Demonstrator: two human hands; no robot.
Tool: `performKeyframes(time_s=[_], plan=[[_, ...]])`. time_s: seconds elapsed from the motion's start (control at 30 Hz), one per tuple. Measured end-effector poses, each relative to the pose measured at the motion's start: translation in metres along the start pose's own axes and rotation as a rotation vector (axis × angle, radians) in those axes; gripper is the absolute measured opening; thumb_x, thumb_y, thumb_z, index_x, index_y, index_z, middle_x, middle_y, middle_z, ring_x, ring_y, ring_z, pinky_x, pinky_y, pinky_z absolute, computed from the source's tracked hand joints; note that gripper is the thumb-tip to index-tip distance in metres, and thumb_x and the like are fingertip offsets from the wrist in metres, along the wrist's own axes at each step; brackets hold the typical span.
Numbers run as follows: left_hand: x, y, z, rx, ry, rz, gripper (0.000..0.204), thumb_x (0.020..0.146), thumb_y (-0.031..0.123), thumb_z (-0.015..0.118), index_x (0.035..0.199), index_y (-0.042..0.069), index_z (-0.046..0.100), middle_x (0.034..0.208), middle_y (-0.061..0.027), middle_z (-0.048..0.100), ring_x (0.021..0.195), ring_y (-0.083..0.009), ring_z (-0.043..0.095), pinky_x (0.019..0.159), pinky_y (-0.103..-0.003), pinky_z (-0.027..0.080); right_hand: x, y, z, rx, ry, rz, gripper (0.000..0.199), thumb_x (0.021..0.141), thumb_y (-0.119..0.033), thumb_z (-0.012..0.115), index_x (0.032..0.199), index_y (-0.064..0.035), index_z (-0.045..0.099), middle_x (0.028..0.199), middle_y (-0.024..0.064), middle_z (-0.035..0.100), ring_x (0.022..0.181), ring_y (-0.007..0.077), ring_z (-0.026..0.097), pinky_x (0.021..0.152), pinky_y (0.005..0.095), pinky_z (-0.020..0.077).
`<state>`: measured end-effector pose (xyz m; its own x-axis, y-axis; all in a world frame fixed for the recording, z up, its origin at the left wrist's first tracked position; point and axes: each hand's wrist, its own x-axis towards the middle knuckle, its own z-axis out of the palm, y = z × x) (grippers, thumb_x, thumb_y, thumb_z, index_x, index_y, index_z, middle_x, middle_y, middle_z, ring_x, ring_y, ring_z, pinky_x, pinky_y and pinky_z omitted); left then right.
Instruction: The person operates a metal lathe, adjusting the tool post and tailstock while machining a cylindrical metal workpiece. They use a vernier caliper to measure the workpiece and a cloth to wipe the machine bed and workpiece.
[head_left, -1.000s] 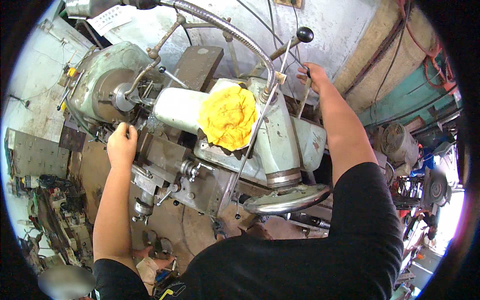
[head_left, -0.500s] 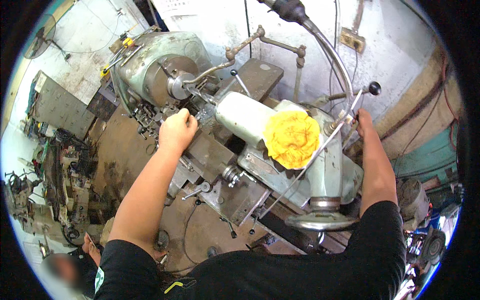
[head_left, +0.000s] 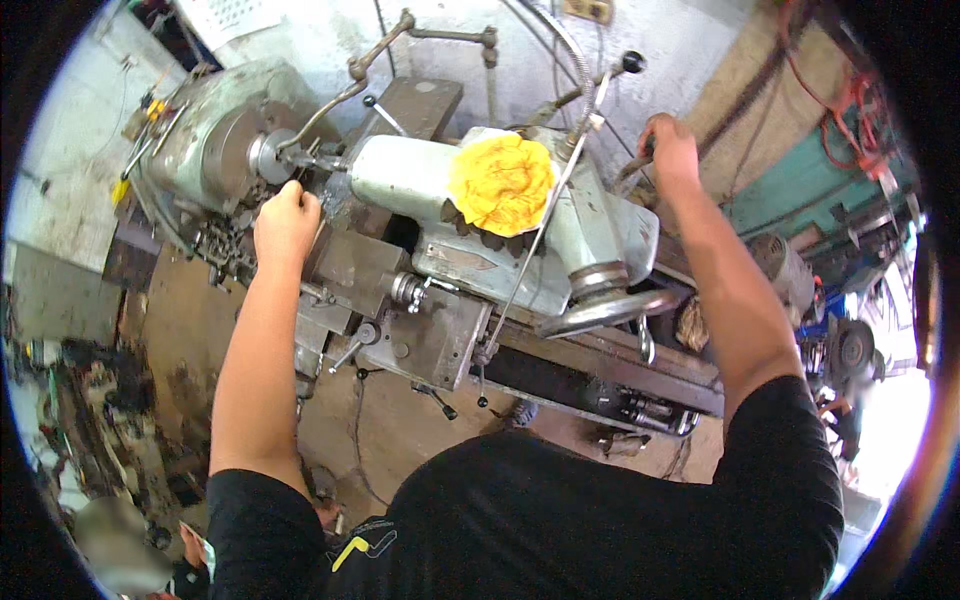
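Observation:
My left hand [head_left: 287,228] is closed beside the lathe's chuck [head_left: 270,157], above the tool slide [head_left: 355,268]. Whatever its fingers may hold is hidden. Between the chuck and the pale green tailstock [head_left: 400,174] is a drill bit [head_left: 322,160], pointing at the chuck. On the right, my right hand [head_left: 672,150] is closed round the end of a lever [head_left: 632,172] behind the tailstock. A crumpled yellow cloth [head_left: 502,185] lies on top of the tailstock, with a long thin rod [head_left: 540,232] slanting past it. The tailstock handwheel [head_left: 608,312] is at its near right end.
A jointed pipe [head_left: 440,35] arches over the chuck from behind. A black-knobbed lever [head_left: 631,63] sticks up near my right hand. Tools lie in the tray [head_left: 650,410] below the bed. At the lower left is another person's hand [head_left: 192,548]. A motor [head_left: 780,268] stands at right.
The view has shifted right, so the lathe appears farther left and higher. My right hand stays at the lever, and my left hand stays closed near the chuck, slightly closer to the drill bit.

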<state>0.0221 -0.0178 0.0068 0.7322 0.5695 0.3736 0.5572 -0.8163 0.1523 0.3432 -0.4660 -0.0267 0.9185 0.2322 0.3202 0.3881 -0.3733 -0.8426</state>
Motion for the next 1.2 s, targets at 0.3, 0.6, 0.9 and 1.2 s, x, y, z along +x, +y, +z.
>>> performKeyframes(time_s=[0.3, 0.6, 0.9, 1.2], plan=[[-0.003, 0.003, -0.009, -0.026, -0.09, -0.01, 0.031, 0.091, 0.035, 0.053, 0.091, 0.005, 0.063, 0.093, -0.0232, 0.068, 0.092, -0.0446, 0.064, 0.08, -0.053, 0.051, -0.127, -0.13, -0.02, 0.001, -0.221, 0.088, 0.025, 0.095, -0.022, 0.053, 0.103, -0.0004, 0.063, 0.098, 0.0116, 0.065, 0.095, 0.0212, 0.061, 0.088, 0.033, 0.0456], [0.0, -0.005, -0.01, -0.129, -0.109, 0.028, 0.032, 0.093, 0.034, 0.052, 0.096, 0.006, 0.069, 0.095, -0.0221, 0.071, 0.092, -0.0408, 0.068, 0.082, -0.052, 0.053, -0.311, -0.079, -0.074, -0.252, 0.04, 0.083, 0.057, 0.101, -0.032, 0.054, 0.149, -0.0042, 0.041, 0.15, 0.0173, 0.047, 0.138, 0.0283, 0.045, 0.114, 0.0366, 0.0329], [-0.001, -0.014, -0.008, -0.22, -0.119, 0.174, 0.029, 0.095, 0.033, 0.054, 0.092, 0.007, 0.066, 0.093, -0.019, 0.071, 0.09, -0.0396, 0.067, 0.078, -0.05, 0.052, -0.781, 0.031, -0.039, -0.344, -0.243, 1.501, 0.041, 0.098, -0.031, 0.053, 0.124, -0.0014, 0.062, 0.116, 0.0239, 0.067, 0.105, 0.0397, 0.063, 0.09, 0.0471, 0.0497], [-0.096, 0.085, -0.01, -0.96, 0.088, 0.94, 0.011, 0.088, 0.012, 0.066, 0.082, 0.003, 0.062, 0.079, -0.0127, 0.062, 0.077, -0.035, 0.06, 0.07, -0.045, 0.048, -0.982, -0.009, 0.068, 0.038, -0.105, 1.546, 0.038, 0.096, -0.031, 0.051, 0.118, -0.0047, 0.067, 0.112, 0.018, 0.071, 0.1, 0.0375, 0.065, 0.087, 0.0493, 0.0509]])
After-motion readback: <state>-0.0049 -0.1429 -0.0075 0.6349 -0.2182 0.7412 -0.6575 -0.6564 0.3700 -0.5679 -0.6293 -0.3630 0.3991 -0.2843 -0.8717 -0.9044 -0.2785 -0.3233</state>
